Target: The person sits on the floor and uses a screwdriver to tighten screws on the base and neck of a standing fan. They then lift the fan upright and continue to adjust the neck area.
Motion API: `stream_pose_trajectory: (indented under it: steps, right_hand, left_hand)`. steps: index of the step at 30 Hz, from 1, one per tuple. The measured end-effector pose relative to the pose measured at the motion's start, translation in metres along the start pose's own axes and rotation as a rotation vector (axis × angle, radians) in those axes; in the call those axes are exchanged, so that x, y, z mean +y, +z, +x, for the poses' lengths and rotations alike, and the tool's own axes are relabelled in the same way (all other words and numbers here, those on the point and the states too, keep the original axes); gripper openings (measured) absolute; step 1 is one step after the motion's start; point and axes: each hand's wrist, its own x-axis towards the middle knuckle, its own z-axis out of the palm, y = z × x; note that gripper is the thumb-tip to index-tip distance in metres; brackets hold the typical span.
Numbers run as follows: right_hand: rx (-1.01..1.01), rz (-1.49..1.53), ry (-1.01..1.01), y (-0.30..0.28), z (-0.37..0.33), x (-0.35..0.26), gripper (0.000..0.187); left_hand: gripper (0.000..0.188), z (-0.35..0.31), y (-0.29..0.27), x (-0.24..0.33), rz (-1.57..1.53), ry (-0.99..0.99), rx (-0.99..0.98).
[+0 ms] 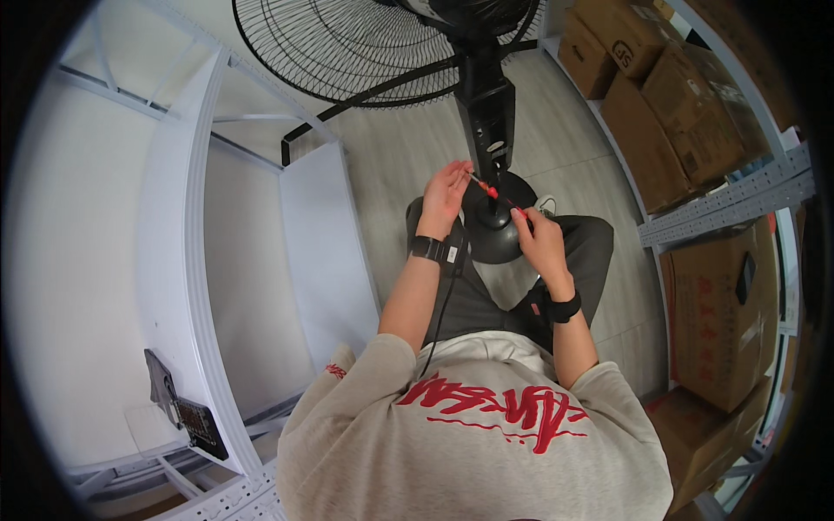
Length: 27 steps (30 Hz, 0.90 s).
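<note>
My right hand [537, 236] grips a thin screwdriver [492, 191] with a red and black handle, its shaft pointing up and left. My left hand [445, 193] is raised beside the tool's tip, fingers curled toward it and touching the shaft end. Both hands hover above the round black base [495, 239] of a black pedestal fan, just in front of its upright post [488, 117]. The fan's wire cage head [365, 43] fills the top of the view. Black bands sit on both wrists, and a thin black cable runs down from the left one.
A white metal shelving unit [200, 243] stands to my left, with a small dark device [187, 408] on its lower frame. Stacked brown cardboard boxes [686, 113] on grey metal racks line the right side. Grey tiled floor [391, 156] lies around the fan.
</note>
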Motion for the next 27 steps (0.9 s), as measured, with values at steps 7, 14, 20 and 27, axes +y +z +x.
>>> stream_pose_trajectory:
  steps: [7,14,20,27]
  right_hand:
    - [0.02,-0.022,-0.005,0.001,0.001,0.009,0.032]
    - [0.019,-0.028,-0.013,0.006,0.002,0.005,0.033]
    - [-0.014,-0.024,0.007,0.008,0.001,0.004,0.032]
    - [-0.012,-0.014,0.002,0.009,0.001,0.004,0.032]
  left_hand:
    - [0.022,0.002,-0.005,-0.009,0.0,0.016,-0.02]
    - [0.025,0.001,-0.007,-0.008,0.036,0.059,0.02]
    - [0.033,-0.001,-0.014,-0.006,0.012,0.044,-0.008]
    - [0.032,-0.004,-0.011,-0.004,0.04,0.032,-0.05]
